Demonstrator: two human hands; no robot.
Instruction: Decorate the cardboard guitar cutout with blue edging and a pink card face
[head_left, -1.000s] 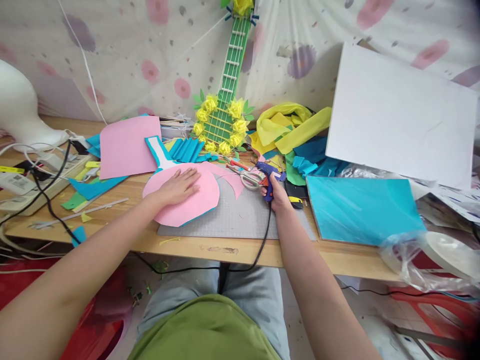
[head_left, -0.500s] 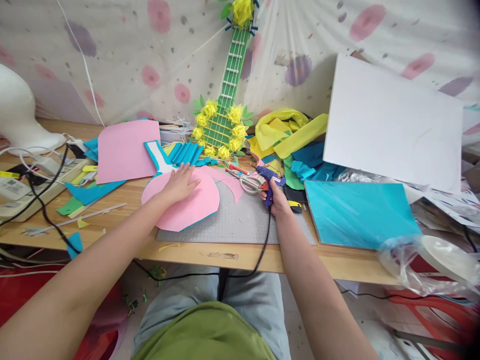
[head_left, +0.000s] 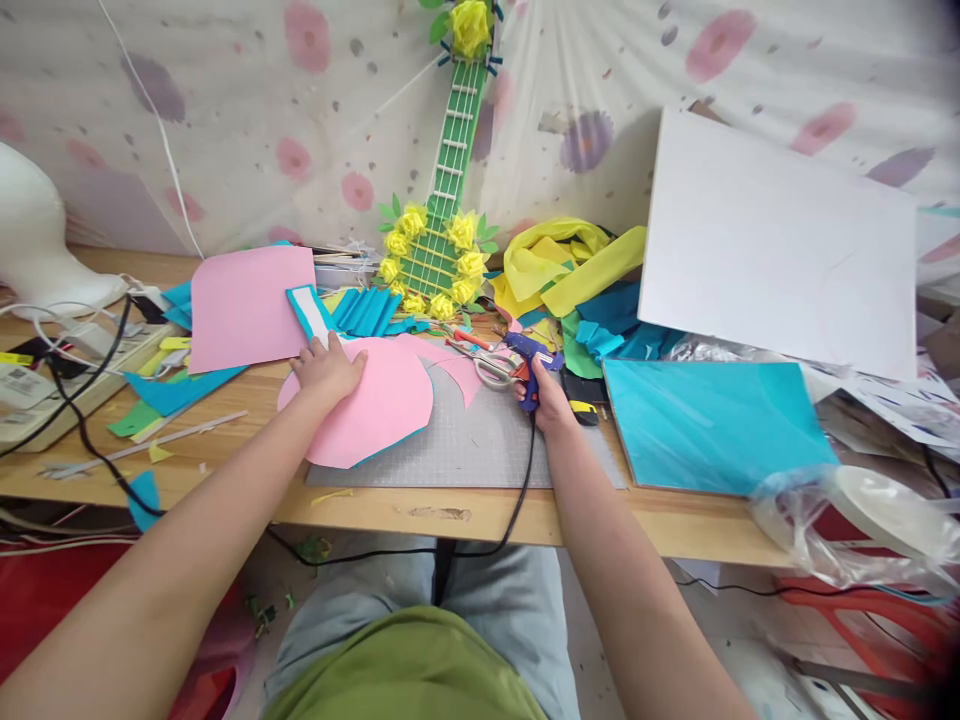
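My left hand lies on the upper left part of a pink paper-covered shape, its fingers apart over the base of a neck piece. That neck is white in the middle with blue edges. My right hand is wrapped round the handle of a blue glue gun, whose nozzle points up and left. Scissors lie just left of the glue gun, by a pink paper scrap. The pink shape rests partly on a grey cutting mat.
A green paper guitar with yellow flowers leans at the back. Yellow crepe paper and blue scraps are heaped beside it. A blue board and a white board stand right; a power strip lies left. The gun's black cord hangs over the table edge.
My left hand has slid left across the pink shape, from its upper middle to the base of the neck. The right hand keeps its hold on the glue gun. The view has shifted slightly.
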